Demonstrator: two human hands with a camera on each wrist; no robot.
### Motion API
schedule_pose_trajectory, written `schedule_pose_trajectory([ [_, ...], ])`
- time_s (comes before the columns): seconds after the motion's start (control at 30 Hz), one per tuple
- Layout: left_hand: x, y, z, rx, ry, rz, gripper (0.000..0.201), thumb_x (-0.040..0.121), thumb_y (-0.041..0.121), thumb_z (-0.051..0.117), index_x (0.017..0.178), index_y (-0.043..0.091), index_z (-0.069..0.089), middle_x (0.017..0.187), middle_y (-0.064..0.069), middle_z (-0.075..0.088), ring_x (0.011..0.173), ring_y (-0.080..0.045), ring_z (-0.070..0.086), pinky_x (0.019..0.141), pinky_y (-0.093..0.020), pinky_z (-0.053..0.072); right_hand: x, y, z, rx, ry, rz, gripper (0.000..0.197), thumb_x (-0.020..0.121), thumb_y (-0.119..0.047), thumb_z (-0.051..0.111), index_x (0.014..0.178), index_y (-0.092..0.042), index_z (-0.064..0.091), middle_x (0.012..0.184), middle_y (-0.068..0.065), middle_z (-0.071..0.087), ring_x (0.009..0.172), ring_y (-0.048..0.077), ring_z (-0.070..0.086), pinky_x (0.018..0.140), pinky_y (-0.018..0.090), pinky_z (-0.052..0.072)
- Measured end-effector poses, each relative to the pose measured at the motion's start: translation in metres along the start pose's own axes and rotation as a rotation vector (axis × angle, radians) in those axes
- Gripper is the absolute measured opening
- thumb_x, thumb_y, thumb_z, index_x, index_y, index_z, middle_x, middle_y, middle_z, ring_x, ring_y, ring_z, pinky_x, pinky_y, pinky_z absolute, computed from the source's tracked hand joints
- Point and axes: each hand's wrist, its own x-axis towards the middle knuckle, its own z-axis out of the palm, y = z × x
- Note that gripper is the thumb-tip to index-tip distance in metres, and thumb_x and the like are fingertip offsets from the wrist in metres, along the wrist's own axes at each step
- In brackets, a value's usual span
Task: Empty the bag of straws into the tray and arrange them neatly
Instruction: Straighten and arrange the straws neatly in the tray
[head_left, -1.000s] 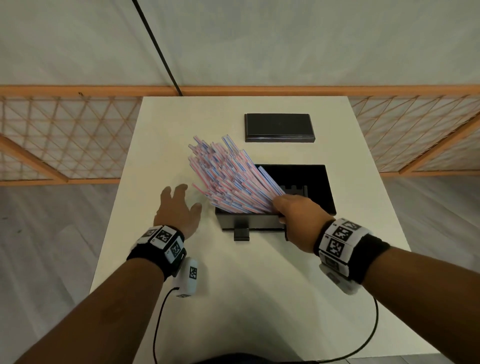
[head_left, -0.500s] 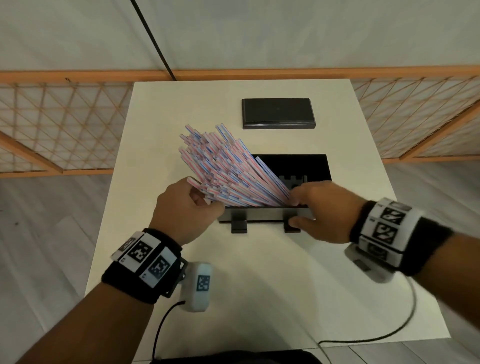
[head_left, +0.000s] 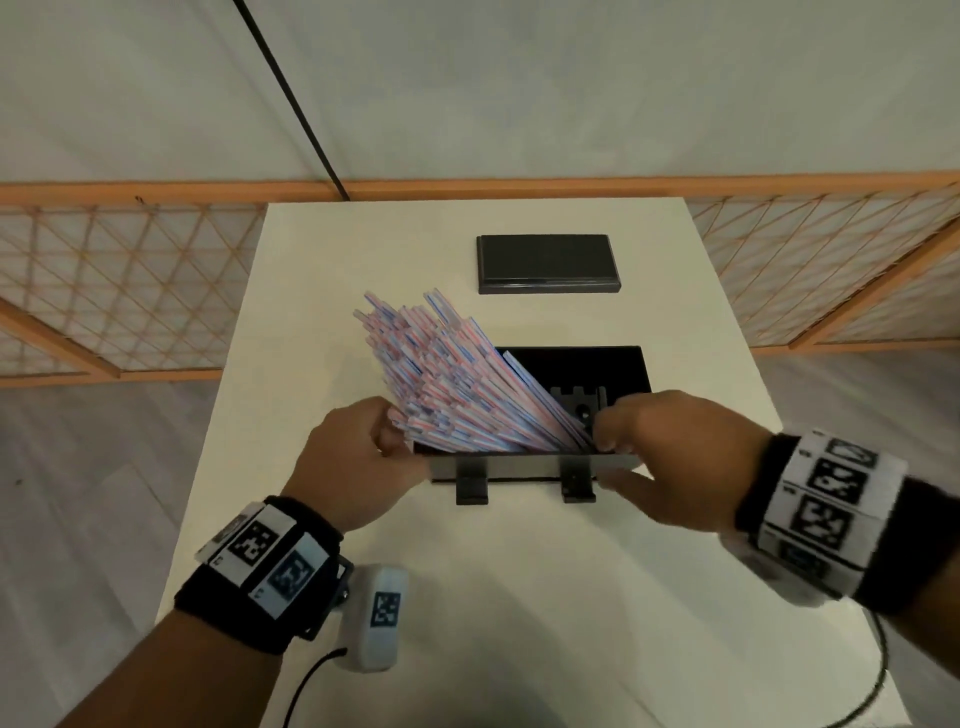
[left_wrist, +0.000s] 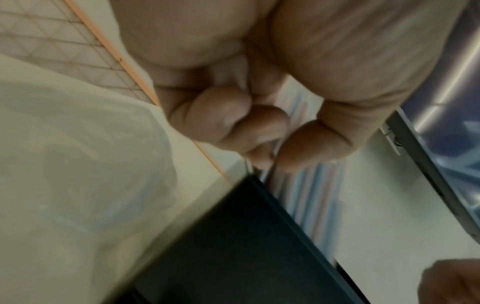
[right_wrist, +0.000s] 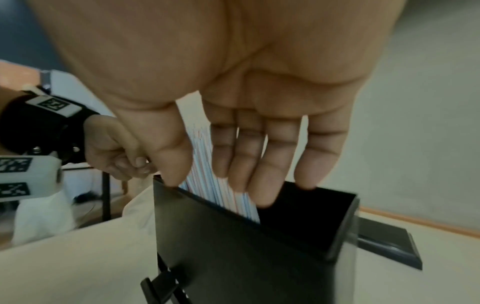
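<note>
Bringing your left hand (head_left: 358, 457) in from the counter (head_left: 509, 597), where it lay flat a second ago, you now have it curled at the left side of the straws (head_left: 457, 384), fingertips pinching; the left wrist view is blurred, so it may be a film of wrapping or a few straws that you grip, I cannot tell which. Your right hand (head_left: 670, 457) has shifted too: its fingers hang straight, reaching down into the tray (head_left: 524, 465) against the right flank of the bundle, thumb at the near wall, holding nothing.

That suggests the emptying is largely done and the tidying has begun, with the bundle now bracketed between both hands.

The straws are thin, white with red and blue stripes, packed as one dense sheaf. Their lower ends sit in the tray between your hands; the rest leans away from your right hand, up and over the tray's left edge, fanning loose at the top. To the right of your right fingers the tray is bare and dark. Beyond both hands lies a flat black lid (head_left: 548, 262).
</note>
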Motion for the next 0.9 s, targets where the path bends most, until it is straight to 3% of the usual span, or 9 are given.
schedule_pose_trajectory([
  [0.07, 0.011, -0.011, -0.015, 0.008, 0.010, -0.040, 0.009, 0.059, 0.022, 0.062, 0.065, 0.024, 0.055, 0.055, 0.012, 0.056, 0.056, -0.014, 0.050, 0.061, -0.032, 0.042, 0.010, -0.008, 0.016, 0.077, 0.136, -0.004, 0.021, 0.080, -0.031, 0.067, 0.097, -0.019, 0.064, 0.093, 0.001, 0.062, 0.086, 0.028, 0.061, 0.072, 0.036, 0.051],
  [0.17, 0.037, -0.015, -0.029, 0.066, 0.104, -0.121, 0.015, 0.073, 0.008, 0.073, 0.076, 0.020, 0.064, 0.072, -0.003, 0.065, 0.074, -0.032, 0.064, 0.071, -0.043, 0.052, 0.019, -0.014, 0.038, 0.066, 0.263, -0.017, 0.019, 0.068, -0.032, 0.064, 0.083, -0.020, 0.062, 0.081, -0.001, 0.058, 0.073, 0.029, 0.060, 0.059, 0.037, 0.050],
  [0.33, 0.098, -0.016, -0.031, 0.038, 0.174, -0.064, 0.023, 0.079, 0.004, 0.063, 0.068, 0.024, 0.056, 0.072, -0.001, 0.060, 0.071, -0.032, 0.062, 0.069, -0.045, 0.056, 0.024, -0.014, 0.053, 0.134, 0.309, -0.023, 0.017, 0.069, -0.036, 0.066, 0.080, -0.027, 0.057, 0.077, -0.010, 0.052, 0.069, 0.019, 0.057, 0.055, 0.032, 0.046],
  [0.43, 0.125, -0.008, -0.024, 0.210, 0.028, -0.010, 0.010, 0.086, 0.006, 0.061, 0.087, 0.014, 0.064, 0.095, -0.006, 0.068, 0.092, -0.034, 0.064, 0.073, -0.035, 0.045, 0.028, -0.013, 0.062, 0.177, 0.306, 0.001, 0.019, 0.068, -0.029, 0.069, 0.079, -0.029, 0.053, 0.077, -0.011, 0.053, 0.068, 0.018, 0.057, 0.054, 0.032, 0.047],
  [0.53, 0.168, -0.034, -0.006, 0.293, -0.116, -0.098, 0.026, 0.091, 0.012, 0.065, 0.116, 0.005, 0.066, 0.115, -0.012, 0.068, 0.102, -0.033, 0.065, 0.089, -0.040, 0.054, 0.033, -0.012, 0.072, 0.210, 0.325, 0.018, 0.016, 0.069, -0.018, 0.066, 0.080, -0.026, 0.058, 0.078, -0.009, 0.056, 0.069, 0.020, 0.057, 0.055, 0.035, 0.050],
  [0.6, 0.191, -0.044, 0.002, 0.211, -0.231, -0.164, 0.038, 0.086, 0.021, 0.071, 0.122, 0.011, 0.063, 0.114, -0.008, 0.069, 0.091, -0.024, 0.068, 0.079, -0.032, 0.060, 0.036, -0.008, 0.076, 0.246, 0.335, 0.013, 0.019, 0.070, -0.013, 0.065, 0.079, -0.027, 0.057, 0.078, -0.012, 0.054, 0.070, 0.015, 0.054, 0.058, 0.031, 0.048],
  [0.67, 0.208, -0.033, 0.010, 0.312, -0.361, -0.081, 0.026, 0.095, 0.018, 0.063, 0.120, 0.010, 0.062, 0.103, -0.003, 0.064, 0.080, -0.013, 0.062, 0.066, -0.018, 0.052, 0.037, -0.005, 0.078, 0.271, 0.339, 0.003, 0.023, 0.070, -0.011, 0.067, 0.079, -0.029, 0.056, 0.078, -0.014, 0.050, 0.071, 0.009, 0.049, 0.061, 0.023, 0.042],
  [0.77, 0.222, -0.010, 0.021, 0.461, -0.470, 0.049, 0.043, 0.100, 0.010, 0.058, 0.141, 0.006, 0.049, 0.128, -0.016, 0.060, 0.115, -0.030, 0.058, 0.092, -0.027, 0.041, 0.038, 0.000, 0.083, 0.260, 0.350, -0.013, 0.028, 0.067, -0.011, 0.071, 0.080, -0.032, 0.058, 0.079, -0.016, 0.049, 0.071, 0.005, 0.047, 0.059, 0.020, 0.041],
  [0.9, 0.244, -0.008, 0.040, 0.615, -0.578, 0.101, 0.062, 0.102, 0.023, 0.054, 0.158, 0.021, 0.027, 0.140, -0.022, 0.047, 0.132, -0.035, 0.046, 0.111, -0.033, 0.034, 0.041, 0.003, 0.089, 0.218, 0.362, -0.017, 0.027, 0.066, -0.026, 0.073, 0.085, -0.036, 0.057, 0.077, -0.016, 0.051, 0.070, 0.007, 0.052, 0.053, 0.025, 0.047],
])
